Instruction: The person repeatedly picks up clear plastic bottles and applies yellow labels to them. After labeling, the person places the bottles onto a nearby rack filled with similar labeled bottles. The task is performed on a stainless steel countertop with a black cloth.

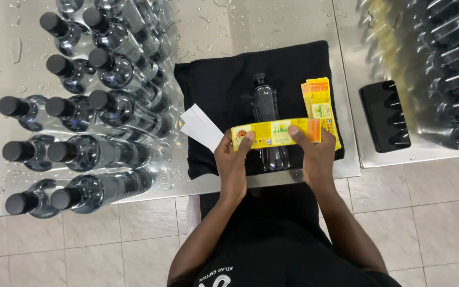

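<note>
Your left hand (233, 159) and right hand (316, 154) pinch the yellow label (272, 133) stretched over the lying clear bottle (268, 119) on the black cloth (224, 79); uneven tension or wet counter (197, 21) droplets could skew or wrinkle it.

Yellow-orange label strip (275, 133) over bottle; matching label stack (321, 103) right.

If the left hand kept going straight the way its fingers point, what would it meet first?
The left hand points up-frame across the black cloth. Beyond the yellow label strip it pinches, the white backing paper likely comes first, then the cloth; depth is unclear.
</note>
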